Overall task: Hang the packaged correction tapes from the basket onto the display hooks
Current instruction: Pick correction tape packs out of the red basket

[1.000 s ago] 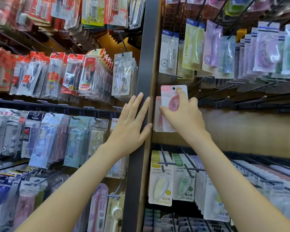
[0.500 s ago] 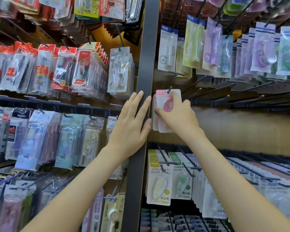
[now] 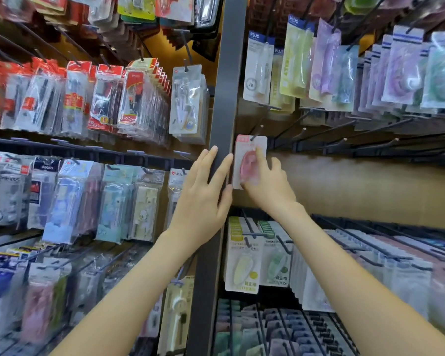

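Just right of the frame's centre, the pink correction tape package hangs flat against the shelf, right beside the dark grey post that divides the display. Its pink top strip sits at a thin black hook, whose tip shows in front of the card; whether the hook passes fully through the hole cannot be told. A pale edge along the package's left side may belong to a second package behind it, but that is unclear.

The right hand reaches up from the lower right. Its grip is on the package, with the thumb at the lower left corner and the index finger laid up over the pink bubble on the front.

The left hand comes up from the lower left and lies flat on the post, its grip released, with straight fingers spread against the post's face and left edge.

To the right of the package a row of bare hooks juts out above a plain wooden panel. Above them hang white and pastel packages. Below the hands, yellow and green packages fill the lower hooks. Red-topped packages crowd the upper left of the frame, blurred.
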A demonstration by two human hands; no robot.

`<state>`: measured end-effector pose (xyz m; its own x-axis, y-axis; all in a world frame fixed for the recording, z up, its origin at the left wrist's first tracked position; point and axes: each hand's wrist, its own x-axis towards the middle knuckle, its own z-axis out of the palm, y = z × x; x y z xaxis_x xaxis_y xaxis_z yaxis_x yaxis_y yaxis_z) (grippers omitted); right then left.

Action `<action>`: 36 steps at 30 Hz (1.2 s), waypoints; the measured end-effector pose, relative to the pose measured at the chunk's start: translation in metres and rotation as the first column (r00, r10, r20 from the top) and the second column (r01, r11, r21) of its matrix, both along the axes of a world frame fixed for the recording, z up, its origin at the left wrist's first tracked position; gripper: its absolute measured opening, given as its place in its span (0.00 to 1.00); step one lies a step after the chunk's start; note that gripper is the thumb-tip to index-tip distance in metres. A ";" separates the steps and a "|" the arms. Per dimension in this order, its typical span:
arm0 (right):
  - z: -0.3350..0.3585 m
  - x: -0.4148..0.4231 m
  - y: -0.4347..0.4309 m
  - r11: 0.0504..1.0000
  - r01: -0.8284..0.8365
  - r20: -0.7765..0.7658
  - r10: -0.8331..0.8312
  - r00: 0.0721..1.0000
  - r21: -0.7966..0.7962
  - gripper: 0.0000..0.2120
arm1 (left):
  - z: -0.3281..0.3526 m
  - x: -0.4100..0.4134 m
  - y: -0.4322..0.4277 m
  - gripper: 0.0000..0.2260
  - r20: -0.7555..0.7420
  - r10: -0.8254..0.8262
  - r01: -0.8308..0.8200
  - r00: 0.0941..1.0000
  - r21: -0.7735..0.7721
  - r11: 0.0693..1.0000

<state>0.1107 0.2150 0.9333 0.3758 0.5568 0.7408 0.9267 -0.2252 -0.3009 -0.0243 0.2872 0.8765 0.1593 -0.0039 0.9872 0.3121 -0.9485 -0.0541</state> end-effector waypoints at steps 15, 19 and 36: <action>-0.344 0.002 -0.246 0.938 -0.339 -0.180 0.322 0.930 -0.073 0.22 | -0.308 0.011 -0.238 0.15 -0.065 -0.244 0.149 0.968 -0.635 0.758; -0.505 0.020 -0.294 0.863 -0.303 -0.454 0.098 0.885 -0.404 0.25 | -0.473 0.001 -0.288 0.14 -0.191 -0.294 -0.076 0.937 -0.930 0.360; -1.090 0.069 -0.325 0.591 -0.232 -0.486 -0.317 0.814 -0.773 0.28 | -1.078 -0.006 -0.347 0.14 -0.694 -0.428 -0.812 0.579 -0.440 -0.384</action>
